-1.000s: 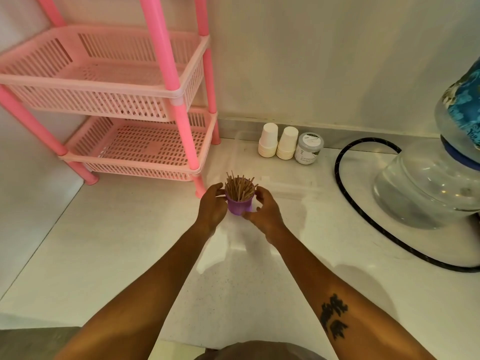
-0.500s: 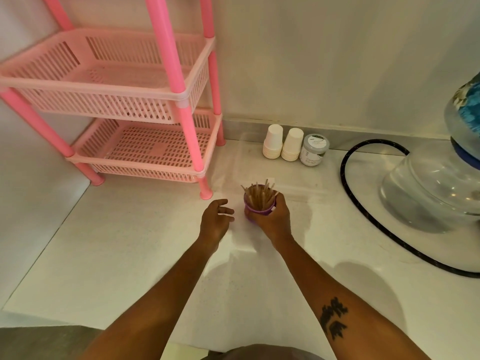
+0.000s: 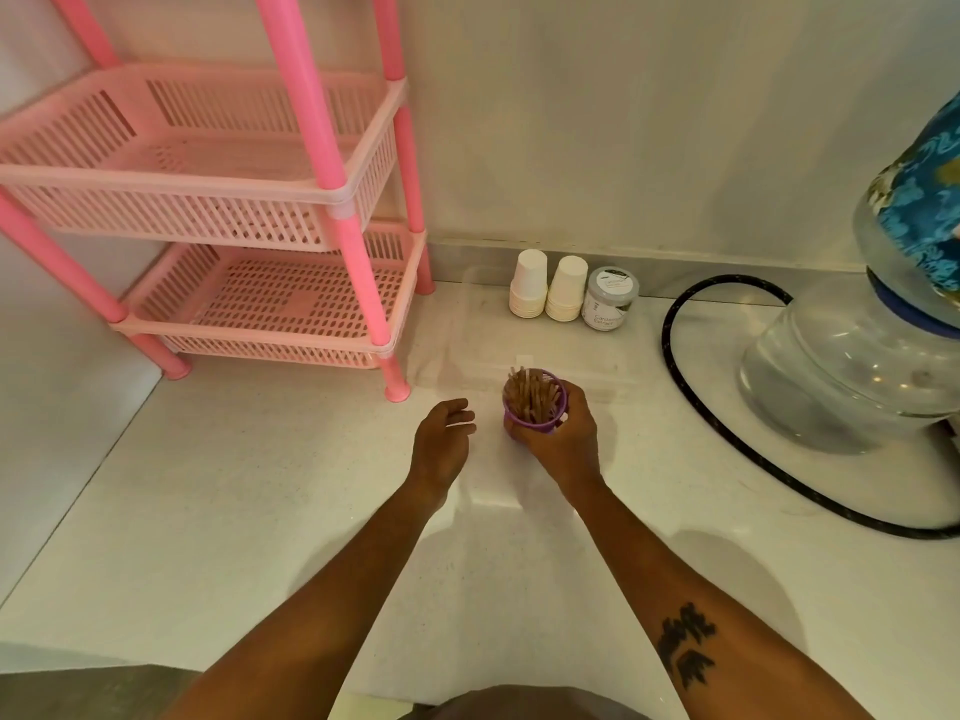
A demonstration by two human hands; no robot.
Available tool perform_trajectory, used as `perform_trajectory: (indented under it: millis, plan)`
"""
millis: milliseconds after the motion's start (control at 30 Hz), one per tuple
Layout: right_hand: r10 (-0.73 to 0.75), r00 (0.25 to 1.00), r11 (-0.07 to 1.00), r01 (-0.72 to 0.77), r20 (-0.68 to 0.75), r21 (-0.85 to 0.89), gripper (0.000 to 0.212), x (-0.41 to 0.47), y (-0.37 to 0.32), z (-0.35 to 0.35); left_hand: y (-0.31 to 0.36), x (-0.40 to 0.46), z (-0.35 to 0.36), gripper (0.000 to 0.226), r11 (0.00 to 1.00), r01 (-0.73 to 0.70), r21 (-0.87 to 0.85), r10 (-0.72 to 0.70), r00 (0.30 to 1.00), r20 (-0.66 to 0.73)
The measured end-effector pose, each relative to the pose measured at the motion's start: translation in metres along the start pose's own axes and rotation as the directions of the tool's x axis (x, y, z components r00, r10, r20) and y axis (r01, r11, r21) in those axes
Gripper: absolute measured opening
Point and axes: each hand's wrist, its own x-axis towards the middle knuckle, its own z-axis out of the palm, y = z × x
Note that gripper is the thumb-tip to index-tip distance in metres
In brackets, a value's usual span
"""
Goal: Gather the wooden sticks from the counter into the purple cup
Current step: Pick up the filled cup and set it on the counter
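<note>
Now | right hand fingers grip purple cup, base hidden | sticks inside | left hand open

white counter, pink rack, jar

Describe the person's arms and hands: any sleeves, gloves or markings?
Both forearms are bare, with no sleeves, gloves, watch or rings visible. The left hand is unmarked. The right hand belongs to a forearm bearing a dark tattoo of jagged, blocky shapes.
</note>
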Motion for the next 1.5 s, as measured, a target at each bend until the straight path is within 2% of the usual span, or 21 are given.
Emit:
perform_trajectory:
  millis: [67, 167, 267, 333, 433, 533, 600, 933, 1000, 1133, 1200, 1400, 1500]
  plan:
    - [-0.002, 1.0, 1.0, 0.003, 0.022, -0.013, 0.093, -0.001, 0.001, -0.001, 0.0, -0.002, 0.001, 0.039, 1.0, -0.009, 0.023, 0.008, 1.0, 0.008]
    - [0.002, 1.0, 1.0, -0.003, -0.024, -0.01, 0.093, -0.003, 0.001, -0.005, -0.001, -0.002, 0.002, 0.041, 0.999, -0.012, 0.044, 0.012, 1.0, 0.006]
    - [-0.012, 1.0, 0.999, 0.012, 0.008, -0.033, 0.095, -0.005, 0.002, -0.006, -0.001, -0.003, 0.002, 0.038, 0.999, -0.007, 0.038, 0.007, 1.0, 0.003]
    - [0.014, 1.0, 1.0, -0.015, -0.028, -0.023, 0.095, -0.006, 0.001, -0.008, -0.002, -0.004, 0.001, 0.038, 1.0, -0.006, 0.025, 0.006, 1.0, -0.001]
    - [0.005, 1.0, 0.998, -0.004, 0.009, -0.06, 0.095, -0.006, 0.001, -0.007, -0.001, -0.006, -0.001, 0.039, 1.0, -0.015, 0.014, 0.015, 1.0, -0.002]
    - [0.028, 0.999, 0.999, -0.029, -0.033, -0.035, 0.094, -0.007, 0.001, -0.009, -0.001, -0.007, -0.001, 0.041, 1.0, -0.022, 0.019, 0.022, 1.0, -0.004]
    - [0.014, 1.0, 0.999, -0.014, 0.002, -0.035, 0.094, -0.008, 0.002, -0.009, -0.002, -0.008, 0.0, 0.042, 0.999, -0.023, 0.027, 0.023, 1.0, 0.0]
    - [0.05, 0.998, 0.997, -0.052, -0.034, -0.053, 0.095, -0.005, 0.005, -0.01, -0.005, -0.007, 0.0, 0.046, 0.998, -0.02, 0.066, 0.019, 1.0, 0.009]
    - [0.065, 0.998, 0.996, -0.065, -0.008, -0.065, 0.1, -0.004, 0.006, -0.008, -0.005, -0.008, 0.0, 0.047, 0.998, -0.01, 0.068, 0.009, 1.0, 0.013]
    - [0.112, 0.993, 0.993, -0.11, 0.043, -0.041, 0.133, -0.002, 0.005, -0.006, -0.006, -0.008, 0.0, 0.046, 0.996, -0.013, 0.091, 0.013, 1.0, 0.01]
    - [0.118, 0.992, 0.993, -0.117, 0.036, -0.009, 0.139, -0.001, 0.005, -0.006, -0.005, -0.008, -0.001, 0.045, 0.995, -0.017, 0.096, 0.016, 1.0, 0.009]
    - [0.096, 0.995, 0.995, -0.096, 0.032, 0.005, 0.127, 0.001, 0.008, -0.01, -0.007, -0.008, -0.001, 0.043, 0.994, -0.029, 0.109, 0.029, 1.0, -0.001]
    - [0.071, 0.997, 0.997, -0.071, -0.017, -0.018, 0.119, 0.0, 0.005, -0.01, -0.008, -0.008, 0.0, 0.041, 0.991, -0.043, 0.126, 0.044, 0.999, 0.001]
